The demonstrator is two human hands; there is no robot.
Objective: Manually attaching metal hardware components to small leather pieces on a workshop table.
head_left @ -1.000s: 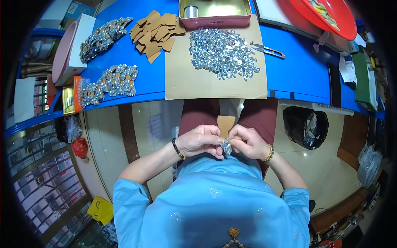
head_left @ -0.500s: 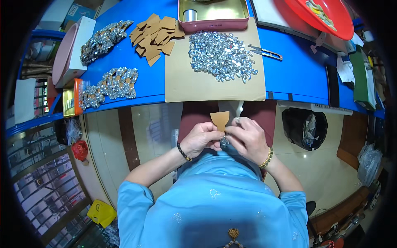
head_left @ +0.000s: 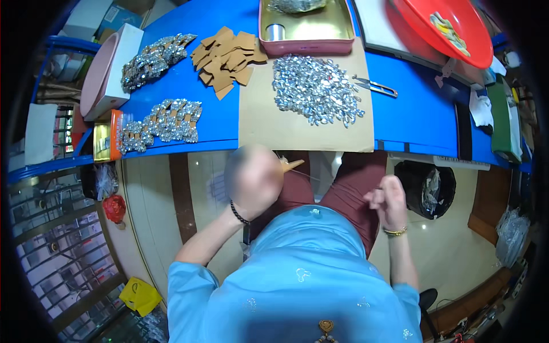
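My left hand [head_left: 254,177], partly blurred, is raised below the table's front edge. A tan cut-out piece [head_left: 294,165] pokes out from its fingers, seen nearly edge-on. My right hand [head_left: 390,203] is off to the right over my thigh, its fingers pinched together; what they hold is too small to make out. A thin line like a thread runs from beside the tan piece toward the right. Ahead, a heap of clear, shiny faceted beads [head_left: 314,88] lies on a cardboard sheet [head_left: 309,137].
Tan cut-outs [head_left: 226,60] are piled left of the beads. Bead-covered pieces [head_left: 171,120] lie at the left. Thread snips [head_left: 374,86] rest right of the heap. Behind stands a pink tin [head_left: 309,47] with a spool [head_left: 275,32]. A red basin [head_left: 446,28] sits far right.
My hands have moved apart: the left one went left and up with the tan piece, turning it edge-on, and the right one went to the right. The view has shifted slightly.
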